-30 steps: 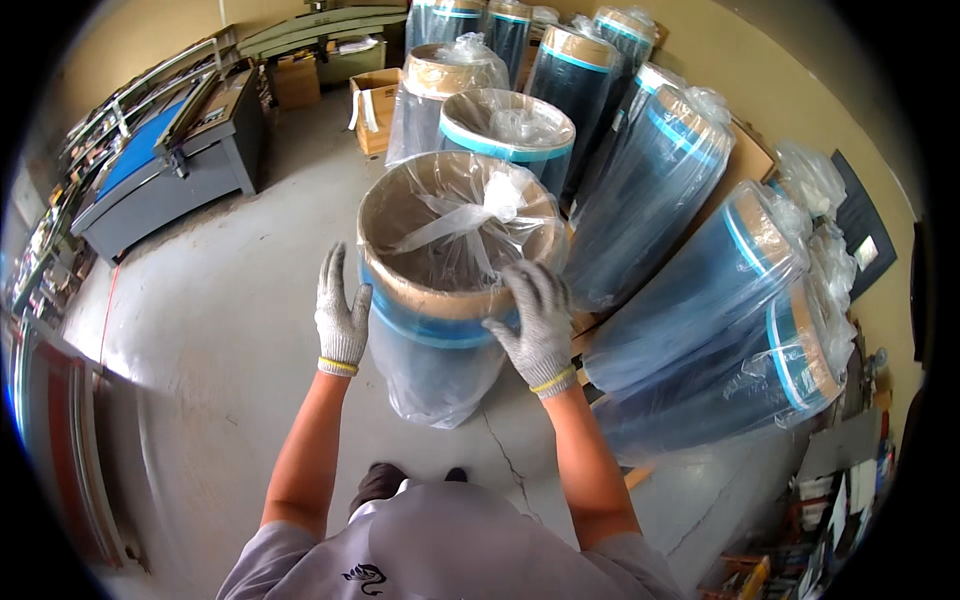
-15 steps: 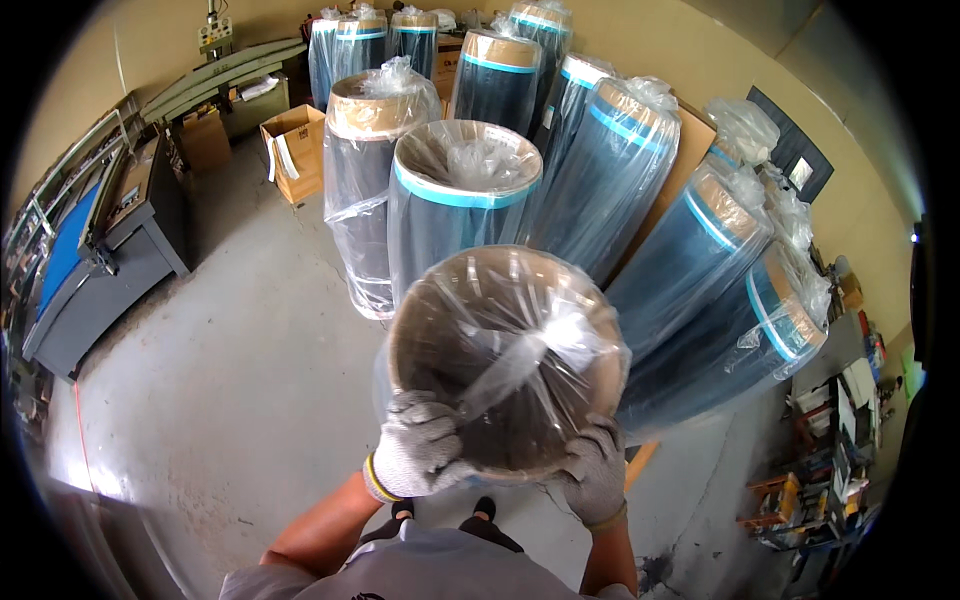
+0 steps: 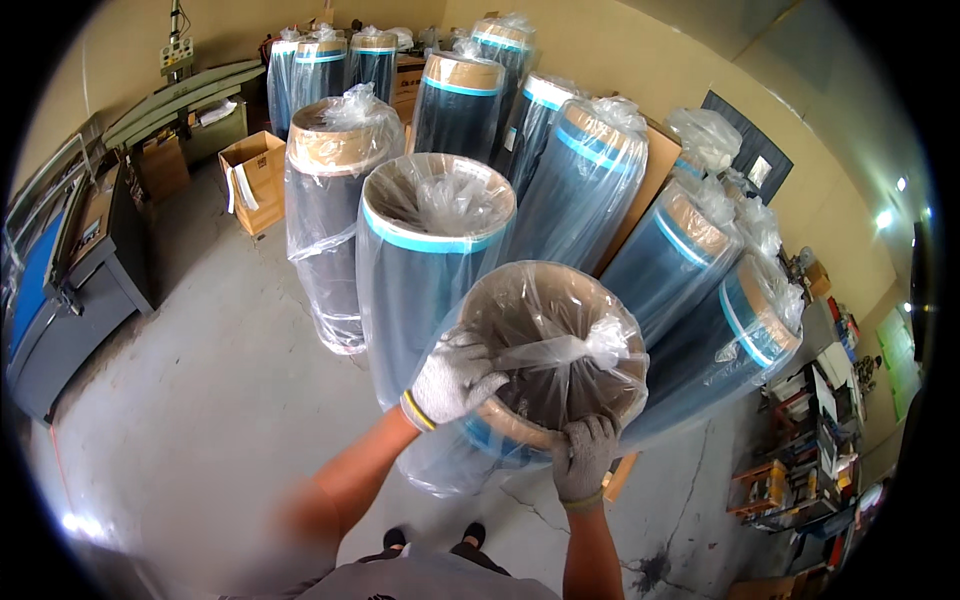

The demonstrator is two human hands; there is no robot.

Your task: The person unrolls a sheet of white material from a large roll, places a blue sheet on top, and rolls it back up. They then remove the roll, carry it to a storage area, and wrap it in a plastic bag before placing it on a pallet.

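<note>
Right in front of me stands a large cardboard-cored roll (image 3: 512,424) in a clear plastic bag (image 3: 604,342), its open top facing me. The bag's gathered, knotted end lies over the hollow core. My left hand (image 3: 456,380), in a grey knit glove, grips the rim on the left, over the plastic. On the near right edge, my gloved right hand (image 3: 586,458) has its fingers curled over the rim. Blue film shows below the rim. Just behind on the left is a wrapped roll (image 3: 440,242) with a light-blue band, close beside mine.
Several more bagged rolls (image 3: 345,150) stand behind, some leaning right (image 3: 665,262). An open cardboard box (image 3: 254,180) sits on the grey floor (image 3: 230,400) at left, near a grey machine table (image 3: 90,300). Cluttered shelves (image 3: 800,460) line the right; a wooden piece (image 3: 621,476) lies by the roll.
The roll I hold has shifted right and stands closer to the other rolls. My left hand has moved up and right with its rim; both hands keep hold. The view has turned slightly.
</note>
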